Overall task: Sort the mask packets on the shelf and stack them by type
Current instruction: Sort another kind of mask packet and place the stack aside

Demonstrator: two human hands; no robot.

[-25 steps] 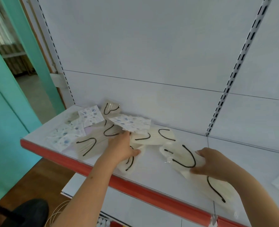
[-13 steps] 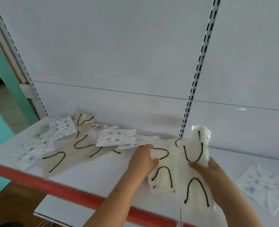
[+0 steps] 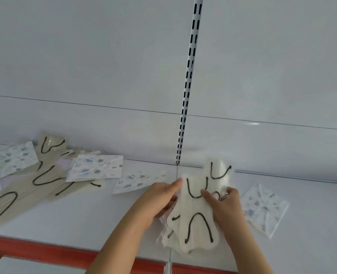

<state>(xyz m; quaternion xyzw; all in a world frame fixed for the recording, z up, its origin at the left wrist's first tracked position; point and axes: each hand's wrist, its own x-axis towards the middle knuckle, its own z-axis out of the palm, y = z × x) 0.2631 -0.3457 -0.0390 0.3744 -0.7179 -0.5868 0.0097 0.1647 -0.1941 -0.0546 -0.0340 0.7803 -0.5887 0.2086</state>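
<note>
Sorting approx part done: white masks w/ black ear loops (image 3: 198, 214) gathered in one stack at shelf (image 3: 84, 220) centre. Left to sort: beige masks (image 3: 21, 196) & blue-print packets (image 3: 95, 168) mixed at left, one print packet (image 3: 262, 209) just right of stack. Left hand (image 3: 159, 200) & right hand (image 3: 223, 204) both gripping stack, one each side

Left hand (image 3: 159, 198) and right hand (image 3: 222, 203) both clamped

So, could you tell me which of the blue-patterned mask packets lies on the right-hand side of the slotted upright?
The blue-patterned packet lying alone beside the right hand; the other patterned ones all lie left of the upright.
</note>
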